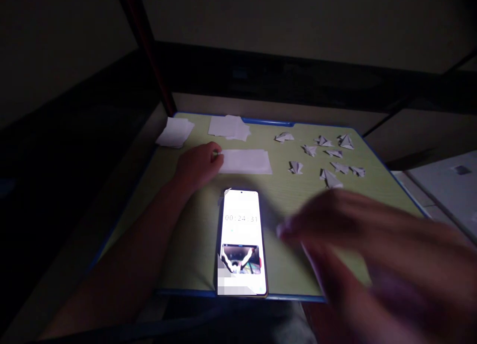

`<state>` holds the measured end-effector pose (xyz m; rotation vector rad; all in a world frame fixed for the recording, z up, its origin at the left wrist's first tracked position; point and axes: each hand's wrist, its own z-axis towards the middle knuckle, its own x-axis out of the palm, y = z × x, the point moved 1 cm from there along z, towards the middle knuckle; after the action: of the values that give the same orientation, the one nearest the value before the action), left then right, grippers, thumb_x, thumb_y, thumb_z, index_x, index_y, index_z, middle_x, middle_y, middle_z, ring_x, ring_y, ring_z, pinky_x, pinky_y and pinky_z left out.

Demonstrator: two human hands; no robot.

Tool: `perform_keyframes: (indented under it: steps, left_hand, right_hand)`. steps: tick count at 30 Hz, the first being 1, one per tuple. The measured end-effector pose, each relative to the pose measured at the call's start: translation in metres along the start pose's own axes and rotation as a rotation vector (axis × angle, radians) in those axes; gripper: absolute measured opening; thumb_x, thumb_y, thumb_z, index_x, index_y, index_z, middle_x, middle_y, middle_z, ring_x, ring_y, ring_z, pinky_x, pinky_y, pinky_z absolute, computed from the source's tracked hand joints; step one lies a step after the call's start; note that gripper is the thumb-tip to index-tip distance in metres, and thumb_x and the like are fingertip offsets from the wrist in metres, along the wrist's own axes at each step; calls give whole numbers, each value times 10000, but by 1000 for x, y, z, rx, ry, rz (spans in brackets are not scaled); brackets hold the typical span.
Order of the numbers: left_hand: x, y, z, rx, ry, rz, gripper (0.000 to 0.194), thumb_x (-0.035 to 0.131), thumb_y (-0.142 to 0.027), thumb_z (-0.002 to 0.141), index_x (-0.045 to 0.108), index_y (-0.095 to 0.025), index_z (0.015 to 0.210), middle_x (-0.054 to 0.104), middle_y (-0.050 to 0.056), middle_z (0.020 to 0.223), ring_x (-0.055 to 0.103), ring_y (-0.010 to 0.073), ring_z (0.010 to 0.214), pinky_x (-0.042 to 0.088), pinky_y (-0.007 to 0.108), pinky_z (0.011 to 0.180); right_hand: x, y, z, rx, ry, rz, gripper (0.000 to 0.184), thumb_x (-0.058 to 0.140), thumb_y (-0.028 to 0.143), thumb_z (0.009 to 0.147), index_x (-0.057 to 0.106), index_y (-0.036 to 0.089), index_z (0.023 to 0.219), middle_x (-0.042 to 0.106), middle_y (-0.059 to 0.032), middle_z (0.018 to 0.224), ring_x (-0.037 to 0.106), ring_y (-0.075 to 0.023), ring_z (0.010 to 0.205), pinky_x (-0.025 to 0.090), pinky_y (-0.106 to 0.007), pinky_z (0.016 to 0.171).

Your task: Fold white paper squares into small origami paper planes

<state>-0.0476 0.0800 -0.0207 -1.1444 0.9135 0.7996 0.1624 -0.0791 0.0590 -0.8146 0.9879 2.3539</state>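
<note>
My left hand is closed, thumb and fingers pinching the left end of a white paper sheet. The sheet is a long rectangle lying on the table, and a second edge shows at its right end. My right hand is smeared by motion above the right front of the table, to the right of the phone. Its fingers point left, and whether they hold anything is not visible. A lit phone lies near the front edge, its screen showing a timer and a small camera picture.
Several folded paper figures are scattered over the right back of the green table. A paper stack lies at the back left corner, with another pile of sheets beside it. A wall stands behind the table.
</note>
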Motion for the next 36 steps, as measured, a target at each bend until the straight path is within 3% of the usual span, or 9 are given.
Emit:
perform_keyframes:
  steps: [4, 6, 9, 13, 18, 24, 31, 33, 36]
  left_hand:
    - [-1, 4, 1, 67, 41, 4, 361, 486, -364, 870, 691, -193, 1113, 716, 71, 1052, 647, 226, 874, 441, 307, 704]
    - [0, 6, 2, 91, 65, 19, 401, 489, -409, 876, 687, -194, 1150, 705, 75, 1037, 646, 236, 893, 448, 319, 721]
    - [0, 8, 1, 91, 96, 65, 472, 534, -503, 849, 678, -206, 1186, 686, 68, 966, 645, 242, 857, 448, 333, 715]
    - [0, 7, -1, 56, 137, 67, 596, 634, -608, 758, 656, -235, 1222, 666, 59, 991, 643, 244, 856, 449, 332, 704]
    - [1, 10, -1, 95, 140, 73, 619, 686, -602, 727, 657, -240, 1227, 656, 51, 980, 636, 231, 851, 437, 309, 691]
    - [2, 12, -1, 126, 93, 3, 490, 679, -565, 763, 700, -256, 1144, 631, 24, 880, 610, 191, 768, 404, 288, 641]
    - [2, 9, -1, 242, 65, -56, 249, 626, -374, 860, 722, -218, 1028, 611, 27, 868, 583, 158, 730, 414, 282, 653]
    - [1, 6, -2, 271, 16, -63, 206, 607, -316, 874, 718, -210, 1011, 606, 28, 870, 586, 153, 746, 430, 278, 672]
    - [-7, 0, -5, 283, -201, -74, 177, 553, -266, 895, 708, -189, 933, 584, 41, 875, 577, 153, 772, 451, 281, 701]
  right_hand:
    - [19, -83, 51, 136, 246, -269, 212, 568, 176, 839, 711, 169, 995, 713, -112, 1018, 664, -260, 919, 517, -416, 858]
    - [35, -118, 61, 140, 378, -336, 244, 603, 218, 827, 713, 145, 1032, 692, -149, 1094, 653, -292, 992, 506, -442, 915]
    - [51, -144, 59, 111, 452, -391, 376, 601, 303, 859, 689, 114, 1172, 653, -199, 1219, 604, -344, 1142, 481, -485, 976]
    - [54, -150, 50, 82, 438, -386, 413, 592, 385, 891, 694, 146, 1212, 628, -192, 1283, 564, -342, 1223, 448, -507, 1034]
    - [53, -150, 45, 13, 396, -362, 352, 591, 359, 902, 735, 152, 1148, 675, -171, 1214, 594, -323, 1189, 462, -489, 1037]
    - [52, -143, 44, -3, 375, -331, 355, 518, 337, 939, 758, 135, 1105, 713, -161, 1134, 610, -306, 1162, 477, -448, 1023]
    - [52, -133, 47, 50, 358, -270, 315, 488, 273, 926, 768, 131, 946, 729, -131, 1043, 634, -279, 1070, 489, -408, 974]
    - [51, -130, 48, 68, 303, -297, 287, 493, 249, 914, 752, 125, 915, 722, -139, 1032, 637, -284, 1027, 487, -423, 942]
    - [49, -123, 51, 97, 112, -290, 233, 499, 239, 907, 707, 140, 880, 709, -137, 995, 628, -279, 968, 462, -435, 900]
